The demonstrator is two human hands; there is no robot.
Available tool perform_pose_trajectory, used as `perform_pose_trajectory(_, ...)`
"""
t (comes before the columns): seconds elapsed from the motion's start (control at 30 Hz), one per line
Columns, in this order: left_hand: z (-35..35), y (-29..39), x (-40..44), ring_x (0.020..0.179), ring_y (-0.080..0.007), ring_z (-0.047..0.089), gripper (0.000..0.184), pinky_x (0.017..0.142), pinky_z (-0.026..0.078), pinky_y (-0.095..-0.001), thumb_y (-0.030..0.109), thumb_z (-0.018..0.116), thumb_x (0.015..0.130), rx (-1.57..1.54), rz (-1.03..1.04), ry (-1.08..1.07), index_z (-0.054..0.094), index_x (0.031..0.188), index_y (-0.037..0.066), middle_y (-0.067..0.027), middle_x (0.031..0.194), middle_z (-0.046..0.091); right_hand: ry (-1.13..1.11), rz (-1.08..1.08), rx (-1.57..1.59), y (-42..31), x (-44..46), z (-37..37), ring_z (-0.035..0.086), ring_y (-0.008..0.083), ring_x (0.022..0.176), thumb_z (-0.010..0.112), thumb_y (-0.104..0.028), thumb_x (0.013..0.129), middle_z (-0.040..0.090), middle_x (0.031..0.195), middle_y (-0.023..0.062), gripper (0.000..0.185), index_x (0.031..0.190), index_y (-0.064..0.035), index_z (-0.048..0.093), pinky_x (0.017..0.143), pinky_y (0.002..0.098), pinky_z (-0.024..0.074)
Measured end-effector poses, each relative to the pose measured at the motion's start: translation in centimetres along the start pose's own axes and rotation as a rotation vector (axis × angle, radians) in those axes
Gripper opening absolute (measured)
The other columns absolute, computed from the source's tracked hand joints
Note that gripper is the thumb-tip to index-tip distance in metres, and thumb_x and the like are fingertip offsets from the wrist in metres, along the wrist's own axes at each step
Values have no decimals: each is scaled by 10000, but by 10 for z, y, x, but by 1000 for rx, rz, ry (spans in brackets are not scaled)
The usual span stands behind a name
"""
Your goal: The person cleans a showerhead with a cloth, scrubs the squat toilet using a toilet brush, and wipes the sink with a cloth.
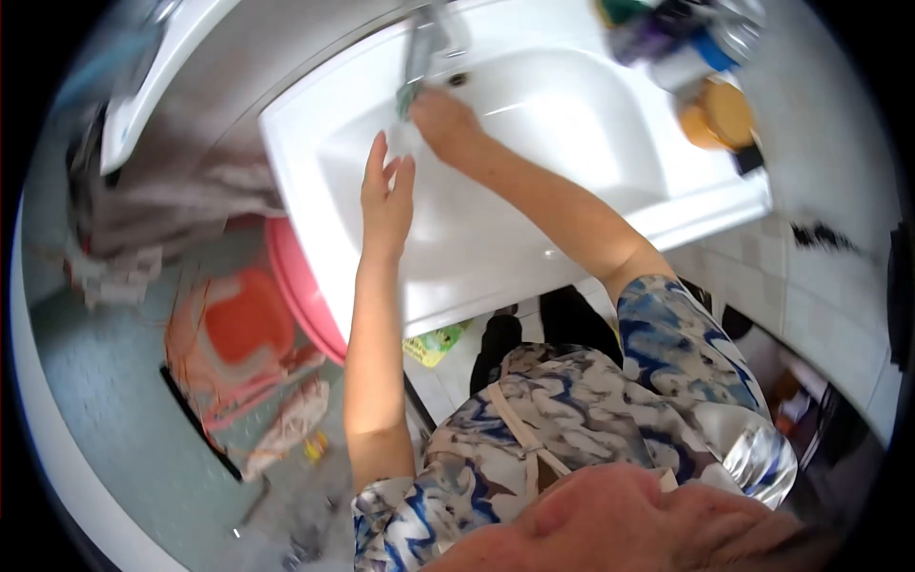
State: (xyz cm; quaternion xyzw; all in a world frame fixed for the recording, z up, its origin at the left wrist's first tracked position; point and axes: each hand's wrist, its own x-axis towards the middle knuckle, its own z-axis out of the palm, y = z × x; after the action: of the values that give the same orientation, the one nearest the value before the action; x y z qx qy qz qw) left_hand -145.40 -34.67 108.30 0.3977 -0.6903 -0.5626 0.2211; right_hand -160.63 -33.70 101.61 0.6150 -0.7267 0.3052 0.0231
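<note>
My right hand (446, 122) is closed at the spout of the chrome faucet (420, 52). A small, blurred pale-green thing (407, 100) shows at its fingertips, and I cannot tell whether it is a cloth or a sponge. My left hand (386, 202) is held over the left side of the white washbasin (448, 262), fingers pointing up toward the faucet and spread apart. Nothing shows in it. The dark drain hole (458, 79) lies just beyond my right hand.
Bottles (703, 59) and a container with an orange-yellow lid (720, 114) stand on the basin's right rim. Left of the basin are a pink tub (297, 286) and an orange-red item in a clear bag (250, 315). A green-yellow packet (437, 345) lies below.
</note>
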Motion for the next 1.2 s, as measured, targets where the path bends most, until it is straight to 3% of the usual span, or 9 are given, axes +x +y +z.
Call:
perform_pose_trajectory(0.07,28,1,-2,1176,-222,450,578,923,417,-325,202,513,901,11,-114,-144,266,1408,71,-159,1395,337,-218,208,11,15,-31,-47,554,324,887,507,-1,771,579,886,140,149,907,-23,563,772,408,464)
perform_pose_trajectory(0.27,162,-14,20,954,-200,579,439,792,475,-290,156,573,875,50,110,-323,457,1272,7,-160,1150,561,300,524,491,87,-147,-125,605,324,800,508,-22,818,621,938,165,220,1019,-4,596,704,350,489)
perform_pose_trajectory(0.47,280,29,14,1060,-266,538,765,874,457,-338,240,721,759,236,294,-478,309,1355,-7,-209,1290,435,665,734,488,129,-237,-183,625,298,784,501,-50,837,628,930,172,222,1027,0,604,688,325,486)
perform_pose_trajectory(0.53,323,31,20,1209,-358,385,1004,978,366,-419,253,797,643,368,595,-354,176,1396,17,-263,1351,306,735,793,434,151,-258,-198,628,284,774,508,-59,840,629,921,172,220,1029,0,604,680,316,484)
perform_pose_trajectory(0.67,375,38,21,1257,-396,275,1102,1024,292,-447,266,814,600,377,607,-217,100,1402,19,-274,1364,243,693,866,281,178,-276,-219,630,267,760,520,-60,838,630,912,179,227,1035,25,594,668,306,482)
perform_pose_trajectory(0.73,400,45,18,1241,-407,277,1123,1012,305,-427,266,821,577,371,596,-80,95,1402,36,-255,1352,241,722,760,287,193,-279,-219,518,77,695,529,-49,873,606,820,52,216,1065,33,586,609,210,432)
perform_pose_trajectory(0.9,407,51,13,1151,-370,407,1071,931,388,-416,239,811,563,330,374,2,148,1383,50,-201,1241,381,602,723,239,192,-275,-223,529,87,693,539,-49,865,617,832,74,223,1065,41,580,604,219,431)
perform_pose_trajectory(0.97,407,51,13,1111,-349,451,1023,887,423,-415,233,806,563,379,421,19,192,1360,47,-174,1203,422,564,772,341,193,-272,-229,625,278,769,529,-41,838,624,924,186,221,1040,29,583,659,305,483)
perform_pose_trajectory(1.2,355,32,10,1117,-316,460,989,898,422,-383,226,796,572,374,532,-25,216,1347,18,-173,1206,442,447,817,477,172,-253,-216,624,297,770,519,-15,828,624,902,184,237,1056,17,575,665,319,489)
